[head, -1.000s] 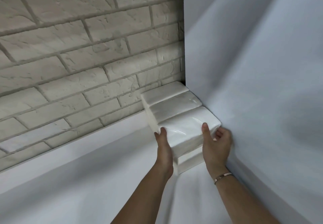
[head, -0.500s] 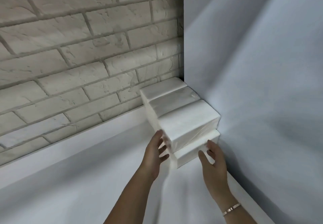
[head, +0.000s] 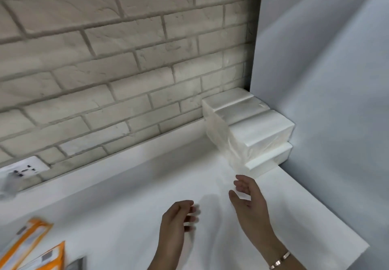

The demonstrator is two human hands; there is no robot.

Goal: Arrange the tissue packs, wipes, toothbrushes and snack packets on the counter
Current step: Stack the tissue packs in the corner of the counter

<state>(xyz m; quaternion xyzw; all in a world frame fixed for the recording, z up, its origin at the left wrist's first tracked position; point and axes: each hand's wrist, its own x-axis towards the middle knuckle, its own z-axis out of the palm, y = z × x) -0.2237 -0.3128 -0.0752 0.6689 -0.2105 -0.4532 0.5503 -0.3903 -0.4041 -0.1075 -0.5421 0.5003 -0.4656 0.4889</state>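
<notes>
At the lower left edge of the tabletop [head: 130,196], two orange-and-white packets [head: 31,246] lie side by side, partly cut off; whether they hold snacks or toothbrushes cannot be told. A grey object [head: 76,264] just beside them is too cropped to identify. A wall socket [head: 25,169] sits on the brick wall [head: 105,59]. The left hand [head: 175,221] hovers empty, fingers loosely curled. The right hand [head: 249,203], bracelet [head: 280,260] at the wrist, is also empty, fingers spread. In the far right corner, the tissue packs [head: 248,130] stand stacked against the side panel [head: 326,101]: four visible tops, stepped. By my judgement that stack is done; the packets are not yet placed, and wipes are not in view.
</notes>
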